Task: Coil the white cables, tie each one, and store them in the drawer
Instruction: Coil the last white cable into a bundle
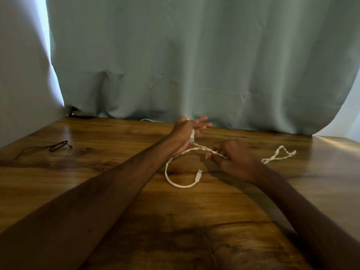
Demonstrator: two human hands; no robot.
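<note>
Left hand holds cable against its palm, fingers outstretched; right hand pinches its twisted stretch over table.

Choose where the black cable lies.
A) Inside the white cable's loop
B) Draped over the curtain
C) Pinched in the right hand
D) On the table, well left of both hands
D: the black cable lies loose on the wooden table near its left side, with nothing touching it.

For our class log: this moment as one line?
left hand: holds white cable | right hand: pinches it | coil: unfinished
</note>
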